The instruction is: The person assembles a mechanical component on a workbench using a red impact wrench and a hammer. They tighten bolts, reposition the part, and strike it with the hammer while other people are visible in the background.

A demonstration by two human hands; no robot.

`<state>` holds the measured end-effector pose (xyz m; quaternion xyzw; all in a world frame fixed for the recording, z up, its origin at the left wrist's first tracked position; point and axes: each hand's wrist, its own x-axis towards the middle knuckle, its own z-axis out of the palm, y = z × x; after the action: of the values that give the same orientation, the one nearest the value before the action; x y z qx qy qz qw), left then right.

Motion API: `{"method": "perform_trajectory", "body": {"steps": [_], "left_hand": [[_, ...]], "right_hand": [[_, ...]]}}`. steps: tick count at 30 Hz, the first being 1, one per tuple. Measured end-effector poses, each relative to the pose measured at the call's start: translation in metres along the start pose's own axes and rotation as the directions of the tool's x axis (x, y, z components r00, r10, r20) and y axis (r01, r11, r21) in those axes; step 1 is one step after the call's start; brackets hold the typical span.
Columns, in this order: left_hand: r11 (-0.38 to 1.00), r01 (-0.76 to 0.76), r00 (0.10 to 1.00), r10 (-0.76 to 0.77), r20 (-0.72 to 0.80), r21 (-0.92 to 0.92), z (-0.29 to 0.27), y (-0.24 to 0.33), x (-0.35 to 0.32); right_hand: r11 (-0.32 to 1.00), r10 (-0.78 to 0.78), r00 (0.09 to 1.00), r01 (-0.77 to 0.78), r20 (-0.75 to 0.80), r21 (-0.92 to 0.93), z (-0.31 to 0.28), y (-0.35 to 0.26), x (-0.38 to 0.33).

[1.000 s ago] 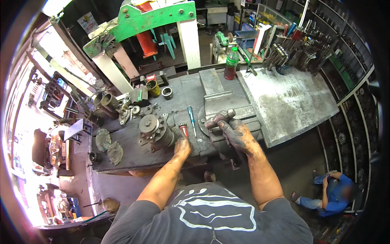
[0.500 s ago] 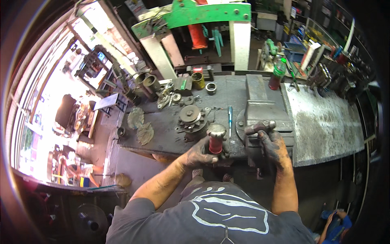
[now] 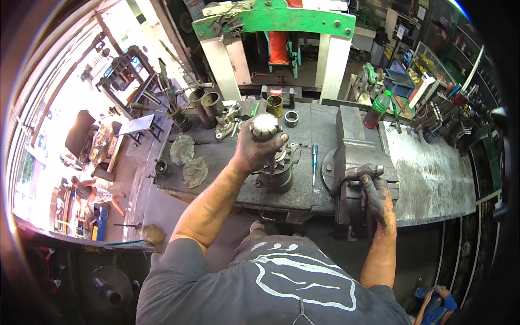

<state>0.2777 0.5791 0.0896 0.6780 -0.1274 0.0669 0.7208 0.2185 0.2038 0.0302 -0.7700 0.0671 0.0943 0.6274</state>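
Observation:
My left hand is closed round an upright piece with a round, shiny top; its kind is unclear because my fingers cover most of it. That hand is over a finned, pulley-like metal part on the dark workbench, hiding its upper side. In my closed right hand is a hammer, its head up in front of the big bench vise. Between the part and the vise lies a blue screwdriver.
Two crumpled discs lie at the bench's left. Along the back stand metal cylinders, a yellow can, a metal ring and a bottle of red liquid. A green-topped frame rises behind. Another person is at lower right.
My left hand has moved forward and left with the round-topped piece, from the bench's front edge to over the finned part. The right hand still holds the hammer near the vise.

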Motion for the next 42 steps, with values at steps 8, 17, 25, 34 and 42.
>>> {"method": "perform_trajectory", "body": {"steps": [8, 17, 25, 34, 42], "left_hand": [[0.999, -0.027, 0.994, 0.022, 0.106, 0.043, -0.016, -0.027, 0.011], [0.997, -0.037, 0.836, 0.068, 0.545, -0.067, -0.042, -0.037, 0.035], [0.995, 0.000, 0.767, 0.066, 0.638, -0.104, -0.043, -0.051, 0.051], [0.959, -0.175, 0.862, 0.040, 0.505, 0.222, -0.031, -0.040, 0.031], [0.893, -0.386, 0.870, 0.271, 0.411, 0.230, -0.029, -0.056, 0.023]], "right_hand": [[1.000, 0.017, 0.992, -0.014, -0.128, 0.024, 0.010, -0.001, -0.002], [0.997, 0.034, 0.991, -0.024, -0.132, 0.072, 0.010, 0.005, 0.001], [0.988, -0.055, 0.997, 0.047, -0.055, -0.146, 0.059, -0.089, -0.014], [0.396, -0.525, 0.717, 0.682, 0.459, -0.615, 0.139, -0.260, 0.002], [0.078, -0.148, 0.827, 0.556, 0.542, -0.828, 0.158, -0.257, 0.023]]}}
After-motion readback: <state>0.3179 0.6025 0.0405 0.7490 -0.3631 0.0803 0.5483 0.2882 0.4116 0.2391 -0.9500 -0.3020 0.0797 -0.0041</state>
